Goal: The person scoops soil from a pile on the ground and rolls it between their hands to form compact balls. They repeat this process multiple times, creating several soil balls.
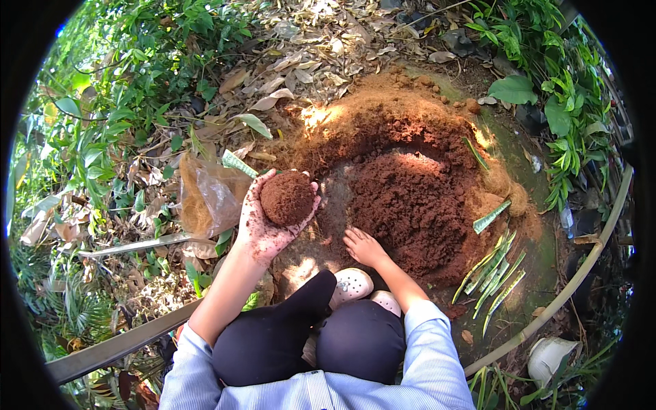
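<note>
A round ball of moist brown fibrous soil (288, 199) rests in my left hand (269, 225), its palm up and its fingers curled round the ball. Dark crumbs stick to that palm and wrist. My right hand (365, 247) is low at the near left edge of a wide heap of loose reddish-brown soil (410, 205), palm down; whether its fingertips touch the heap or the ground, I cannot tell. Nothing shows in its grip. Light brown fibre (379, 105) rings the far side of the heap. Just beyond my left hand lies a cut piece of variegated leaf (239, 163).
A clear plastic bag of fibre (207, 197) lies left of my left hand. Cut leaf strips (492, 279) and another leaf piece (491, 216) are at the right. A curved pole (564, 294) borders the right side, near a white pot (549, 359). Dry leaves and plants surround the spot.
</note>
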